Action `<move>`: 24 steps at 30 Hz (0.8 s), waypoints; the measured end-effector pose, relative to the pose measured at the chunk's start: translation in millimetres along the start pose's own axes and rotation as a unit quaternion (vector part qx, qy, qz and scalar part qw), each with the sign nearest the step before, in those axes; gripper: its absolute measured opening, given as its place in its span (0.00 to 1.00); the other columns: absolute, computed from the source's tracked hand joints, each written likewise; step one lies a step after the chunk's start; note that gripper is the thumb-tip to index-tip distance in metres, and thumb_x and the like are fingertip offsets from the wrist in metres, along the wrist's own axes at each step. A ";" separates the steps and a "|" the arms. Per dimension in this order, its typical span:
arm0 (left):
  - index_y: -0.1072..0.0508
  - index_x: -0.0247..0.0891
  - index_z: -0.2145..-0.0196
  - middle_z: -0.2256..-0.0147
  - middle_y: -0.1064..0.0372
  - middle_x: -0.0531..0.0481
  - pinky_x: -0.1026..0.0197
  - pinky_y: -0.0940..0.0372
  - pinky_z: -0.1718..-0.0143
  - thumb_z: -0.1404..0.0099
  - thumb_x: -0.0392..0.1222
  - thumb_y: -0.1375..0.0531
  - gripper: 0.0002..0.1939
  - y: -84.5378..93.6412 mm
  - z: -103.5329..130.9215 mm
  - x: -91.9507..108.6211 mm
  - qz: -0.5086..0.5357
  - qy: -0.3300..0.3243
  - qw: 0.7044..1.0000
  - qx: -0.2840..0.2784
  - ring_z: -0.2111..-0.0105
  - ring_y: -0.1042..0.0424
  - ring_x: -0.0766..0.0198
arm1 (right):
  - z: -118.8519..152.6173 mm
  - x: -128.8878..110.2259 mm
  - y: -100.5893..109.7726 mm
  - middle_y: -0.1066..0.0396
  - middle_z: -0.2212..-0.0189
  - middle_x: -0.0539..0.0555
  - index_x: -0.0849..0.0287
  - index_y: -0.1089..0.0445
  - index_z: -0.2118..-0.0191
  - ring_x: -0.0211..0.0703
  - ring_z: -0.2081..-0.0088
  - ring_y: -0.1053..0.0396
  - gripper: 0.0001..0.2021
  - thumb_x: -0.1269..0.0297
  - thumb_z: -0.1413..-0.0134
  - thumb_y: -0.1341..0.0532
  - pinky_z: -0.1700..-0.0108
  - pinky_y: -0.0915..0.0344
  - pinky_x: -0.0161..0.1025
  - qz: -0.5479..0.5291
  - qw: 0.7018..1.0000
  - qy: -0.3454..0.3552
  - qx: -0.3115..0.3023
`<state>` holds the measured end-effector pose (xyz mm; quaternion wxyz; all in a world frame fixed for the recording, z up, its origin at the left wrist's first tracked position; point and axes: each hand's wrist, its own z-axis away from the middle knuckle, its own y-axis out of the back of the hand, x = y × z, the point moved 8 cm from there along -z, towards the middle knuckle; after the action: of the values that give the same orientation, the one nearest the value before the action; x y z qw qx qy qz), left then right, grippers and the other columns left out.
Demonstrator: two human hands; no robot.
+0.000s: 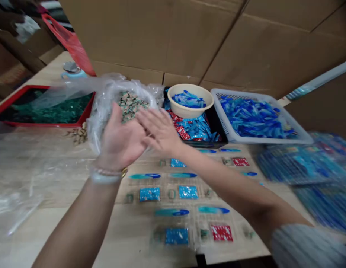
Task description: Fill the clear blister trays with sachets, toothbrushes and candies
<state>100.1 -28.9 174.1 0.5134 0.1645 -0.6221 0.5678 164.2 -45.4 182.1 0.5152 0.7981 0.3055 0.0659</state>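
My left hand [122, 139] is held palm up over the front of a clear plastic bag [97, 123] of small pinkish-green pieces [131, 104], its thumb apart from the fingers. Across its fingers reaches my right hand [162, 132], fingers stretched out; both are slightly blurred. Nothing can be seen gripped in either one. Below them on the table, clear plastic trays hold blue pen-like pieces [171, 212], small greenish blocks and flat packets, some blue [176, 236] and some red [221, 233]. My right forearm passes over some of these trays.
A cream bowl [190, 111] of blue pieces sits on a black bin [221, 139] of packets. Right of it are a white basket [273, 140] of blue pieces and stacked filled packs [304, 160]. A red-rimmed tray [44, 124] lies left. Cardboard [150, 33] stands behind.
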 end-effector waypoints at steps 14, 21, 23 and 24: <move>0.35 0.34 0.64 0.66 0.37 0.46 0.59 0.42 0.65 0.50 0.50 0.45 0.19 68.2 201.2 -211.8 -0.642 0.062 0.763 0.035 0.67 0.36 0.59 | 307.9 -93.0 -21.0 0.30 0.67 0.62 0.66 0.33 0.57 0.54 0.59 0.40 0.15 0.64 0.48 0.49 0.59 0.48 0.47 0.150 0.903 -0.359 -0.183; 0.37 0.33 0.70 0.68 0.39 0.45 0.61 0.43 0.65 0.51 0.44 0.44 0.12 65.6 204.1 -207.3 -0.669 0.042 0.738 0.081 0.66 0.37 0.59 | 300.6 -96.1 -37.5 0.30 0.68 0.64 0.69 0.38 0.52 0.55 0.57 0.41 0.20 0.63 0.50 0.48 0.57 0.50 0.46 0.149 0.894 -0.368 -0.210; 0.38 0.33 0.71 0.70 0.39 0.46 0.61 0.42 0.67 0.51 0.41 0.44 0.11 73.9 208.8 -207.2 -0.637 0.039 0.764 0.095 0.67 0.37 0.60 | 302.7 -100.2 -39.5 0.30 0.67 0.63 0.66 0.38 0.51 0.55 0.57 0.40 0.21 0.62 0.50 0.49 0.58 0.49 0.45 0.134 0.894 -0.377 -0.202; 0.39 0.33 0.69 0.72 0.39 0.48 0.62 0.42 0.68 0.51 0.40 0.44 0.11 79.2 211.9 -206.7 -0.611 0.039 0.785 0.101 0.69 0.36 0.61 | 302.8 -102.3 -39.8 0.30 0.67 0.62 0.64 0.39 0.51 0.54 0.58 0.39 0.20 0.61 0.49 0.49 0.58 0.48 0.45 0.122 0.894 -0.382 -0.198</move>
<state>28.6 -268.8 -2.7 0.7573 0.5383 -0.3102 0.2013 192.4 -327.8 29.7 0.7276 0.6741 -0.0339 -0.1229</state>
